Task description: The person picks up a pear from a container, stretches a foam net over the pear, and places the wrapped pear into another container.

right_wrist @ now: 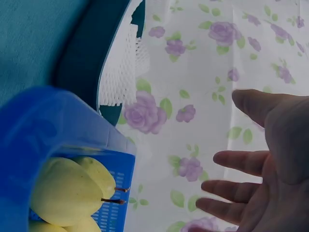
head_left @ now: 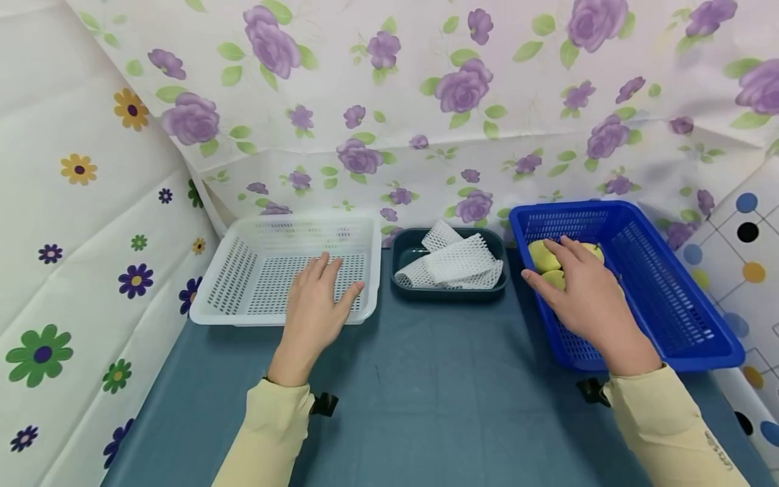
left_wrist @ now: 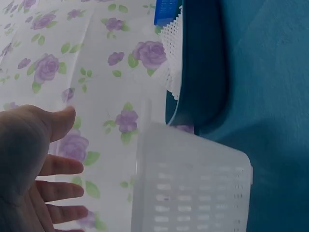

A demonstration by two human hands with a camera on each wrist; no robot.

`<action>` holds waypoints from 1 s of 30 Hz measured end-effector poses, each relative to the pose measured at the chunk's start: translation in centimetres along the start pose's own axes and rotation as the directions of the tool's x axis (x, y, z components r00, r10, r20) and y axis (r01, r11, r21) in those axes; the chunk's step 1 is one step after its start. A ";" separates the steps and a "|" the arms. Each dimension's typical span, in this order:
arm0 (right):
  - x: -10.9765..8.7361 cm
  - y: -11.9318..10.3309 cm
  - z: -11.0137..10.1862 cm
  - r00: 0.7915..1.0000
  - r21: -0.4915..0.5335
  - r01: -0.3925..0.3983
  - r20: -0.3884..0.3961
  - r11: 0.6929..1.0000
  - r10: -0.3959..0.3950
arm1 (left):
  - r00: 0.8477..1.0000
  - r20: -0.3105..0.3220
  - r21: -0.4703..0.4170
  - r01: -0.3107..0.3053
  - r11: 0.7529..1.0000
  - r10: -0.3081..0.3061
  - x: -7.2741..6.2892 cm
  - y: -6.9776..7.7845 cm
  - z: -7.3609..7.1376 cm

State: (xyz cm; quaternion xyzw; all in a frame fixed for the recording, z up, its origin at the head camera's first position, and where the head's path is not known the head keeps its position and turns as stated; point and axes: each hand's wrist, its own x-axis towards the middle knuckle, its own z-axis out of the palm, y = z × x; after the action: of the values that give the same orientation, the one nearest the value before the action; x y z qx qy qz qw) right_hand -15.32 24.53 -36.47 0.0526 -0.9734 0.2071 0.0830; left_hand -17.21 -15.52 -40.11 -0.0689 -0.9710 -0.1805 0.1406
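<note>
Sleeves (head_left: 268,433), near edge. Left hand (head_left: 316,304): fingers spread, nothing held, over white basket (head_left: 243,318), left. Right hand (head_left: 585,297): likewise spread, above pears (head_left: 540,257), far left end of blue basket (head_left: 660,294), right. Handling advice: cup one pear gently; skin probably bruises.

A small, sheet-screened work corner is showing; the wider room is lying hidden, its kind unclear. A flat, blue-green, cloth-covered desk (head_left: 414,385) is spreading between its sides. A white sheet with purple roses (head_left: 420,125) is hanging behind, a white sheet with coloured daisies (head_left: 91,270) is flanking the left, and a white sheet with coloured dots (head_left: 753,272) is flanking the right. A white perforated plastic basket (head_left: 243,318), a dark green rectangular tray (head_left: 450,294) and a blue perforated plastic basket (head_left: 663,284) are lending a household look.
</note>
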 end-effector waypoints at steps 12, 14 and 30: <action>0.8 0.9 -0.8 0.998 0.055 -0.006 -0.057 0.998 0.010 | 0.990 -0.048 -0.072 -0.136 0.988 0.133 1.8 2.9 0.5; 1.1 1.3 -1.6 0.998 0.055 -0.021 -0.063 0.998 0.025 | 0.982 -0.051 -0.076 -0.183 0.980 0.180 2.3 3.9 0.8; 3.1 8.9 -5.0 0.981 -0.023 -0.191 0.015 0.981 0.192 | 0.782 0.114 -0.049 -0.612 0.790 0.613 4.8 16.5 7.0</action>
State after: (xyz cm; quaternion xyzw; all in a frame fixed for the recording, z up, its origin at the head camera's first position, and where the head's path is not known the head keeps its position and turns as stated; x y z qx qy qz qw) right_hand -18.87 34.53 -34.91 -0.0403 -0.9768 0.2032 0.0547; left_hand -20.48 2.78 -39.48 -0.3918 -0.9021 -0.1253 0.1308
